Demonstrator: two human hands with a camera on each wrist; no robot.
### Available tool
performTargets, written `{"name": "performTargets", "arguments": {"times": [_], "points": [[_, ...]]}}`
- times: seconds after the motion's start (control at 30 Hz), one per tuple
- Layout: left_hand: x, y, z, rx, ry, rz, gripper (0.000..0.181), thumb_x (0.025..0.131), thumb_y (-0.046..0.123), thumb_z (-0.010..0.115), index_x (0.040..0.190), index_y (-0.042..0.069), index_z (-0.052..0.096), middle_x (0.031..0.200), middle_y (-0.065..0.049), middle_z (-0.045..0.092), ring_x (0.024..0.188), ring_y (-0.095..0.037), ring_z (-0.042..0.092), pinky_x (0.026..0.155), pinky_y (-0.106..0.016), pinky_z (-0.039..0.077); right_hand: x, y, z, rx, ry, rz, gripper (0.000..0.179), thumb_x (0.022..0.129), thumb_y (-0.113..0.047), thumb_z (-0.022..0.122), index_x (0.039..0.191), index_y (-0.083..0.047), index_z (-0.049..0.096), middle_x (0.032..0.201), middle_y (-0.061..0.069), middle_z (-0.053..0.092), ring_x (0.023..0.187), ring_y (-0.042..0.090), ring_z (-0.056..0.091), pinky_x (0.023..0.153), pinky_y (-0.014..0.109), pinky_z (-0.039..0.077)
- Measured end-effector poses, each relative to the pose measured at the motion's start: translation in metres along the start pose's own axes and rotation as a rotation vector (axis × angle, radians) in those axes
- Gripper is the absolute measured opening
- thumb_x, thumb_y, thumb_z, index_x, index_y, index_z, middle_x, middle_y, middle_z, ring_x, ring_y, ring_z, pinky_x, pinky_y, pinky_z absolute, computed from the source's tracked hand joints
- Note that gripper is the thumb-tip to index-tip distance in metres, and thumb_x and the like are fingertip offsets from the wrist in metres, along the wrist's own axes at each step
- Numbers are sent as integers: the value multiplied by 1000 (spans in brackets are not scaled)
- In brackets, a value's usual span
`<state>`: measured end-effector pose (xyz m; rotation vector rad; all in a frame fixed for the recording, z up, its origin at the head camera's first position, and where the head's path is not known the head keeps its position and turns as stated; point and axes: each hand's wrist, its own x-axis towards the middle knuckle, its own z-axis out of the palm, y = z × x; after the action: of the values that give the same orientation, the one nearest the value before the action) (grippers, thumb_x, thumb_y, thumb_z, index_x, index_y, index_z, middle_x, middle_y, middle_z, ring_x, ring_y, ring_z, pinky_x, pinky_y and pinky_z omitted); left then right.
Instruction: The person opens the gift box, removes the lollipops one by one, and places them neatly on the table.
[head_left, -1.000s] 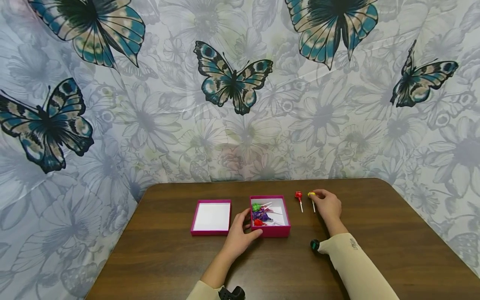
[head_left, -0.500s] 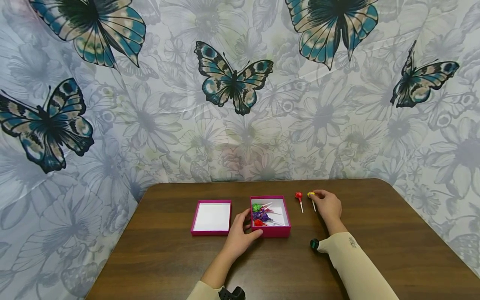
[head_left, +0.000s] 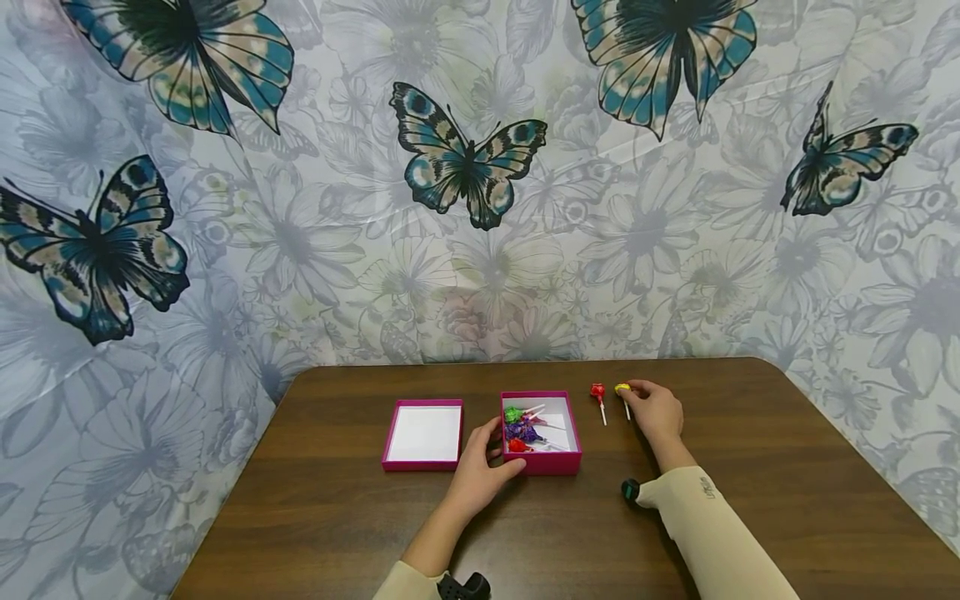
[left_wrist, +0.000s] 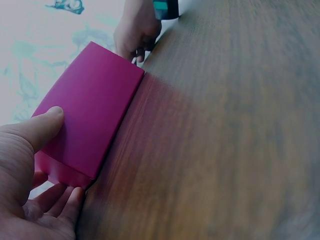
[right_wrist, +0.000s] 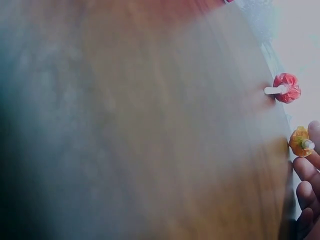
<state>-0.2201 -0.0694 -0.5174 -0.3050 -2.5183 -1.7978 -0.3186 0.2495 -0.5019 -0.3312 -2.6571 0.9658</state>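
Observation:
A pink box [head_left: 542, 463] with a white inside stands mid-table, holding several wrapped lollipops [head_left: 522, 429] in green, purple and red. My left hand [head_left: 477, 475] holds its near left corner. In the left wrist view the thumb [left_wrist: 52, 120] lies on the front wall and the fingers curl by the left side. To the right of the box, my right hand [head_left: 656, 410] pinches a yellow lollipop [head_left: 622, 387] by its wrapped head, the stick pointing toward me. Beside it on the table lies a red lollipop [head_left: 597, 391], untouched.
The box's lid [head_left: 422, 433], pink-rimmed and white inside, lies left of the box on the brown wooden table [head_left: 330, 517]. A butterfly-print cloth [head_left: 480, 283] hangs behind the table's far edge.

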Motion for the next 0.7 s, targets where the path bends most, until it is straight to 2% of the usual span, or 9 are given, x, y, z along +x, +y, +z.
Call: {"name": "performTargets", "arguments": {"times": [0.33,0.7], "points": [[1,0,1,-2,-1,5,78,84,26,80,148,5,42,140,-16,49,129,-31,53,106,-45,51,0,1,-4,5,-23,-12,40,97,-35,60,125,-7,69,115,16,73,109,42,63,89,53,48],[1,0,0,-11,3,4,78,85,27,80,149,5,42,141,-16,49,130,-30,52,107,-45,51,-1,0,-8,-10,-84,-27,43,99,-36,56,130,-7,65,132,21,64,122,49,54,100,59,44]]}}
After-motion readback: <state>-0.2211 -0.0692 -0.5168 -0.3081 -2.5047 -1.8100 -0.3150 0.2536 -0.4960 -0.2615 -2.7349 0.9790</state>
